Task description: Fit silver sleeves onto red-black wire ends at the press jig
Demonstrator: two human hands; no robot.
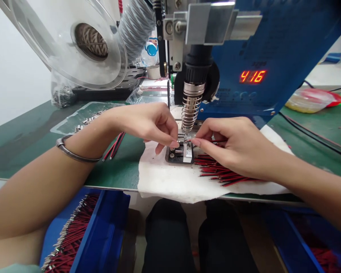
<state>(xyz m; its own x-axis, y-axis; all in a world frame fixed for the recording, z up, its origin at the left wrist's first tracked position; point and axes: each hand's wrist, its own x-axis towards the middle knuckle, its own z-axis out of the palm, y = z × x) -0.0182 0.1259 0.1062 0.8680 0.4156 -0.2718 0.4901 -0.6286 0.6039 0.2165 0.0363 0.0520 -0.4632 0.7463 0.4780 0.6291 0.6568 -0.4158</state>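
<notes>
My left hand (152, 123) is at the left side of a small metal fixture (179, 156), thumb and forefinger pinched together. What lies between those fingertips is too small to make out. From the right, my right hand (234, 144) pinches a red-and-black wire (218, 141) by its end, over the fixture. Directly above the fingertips is the soldering machine's spring-wrapped tip (191, 108). A pile of cut red-and-black wires (216, 172) lies under my right hand on a white cloth (165, 180).
Behind my left forearm is a clear tray (64, 123) of small metal connectors (86, 122). A fume hood (57, 45) hangs at upper left. The blue machine (233, 98) displays 416. Below the table edge, a blue bin (102, 227) holds wires with metal ends.
</notes>
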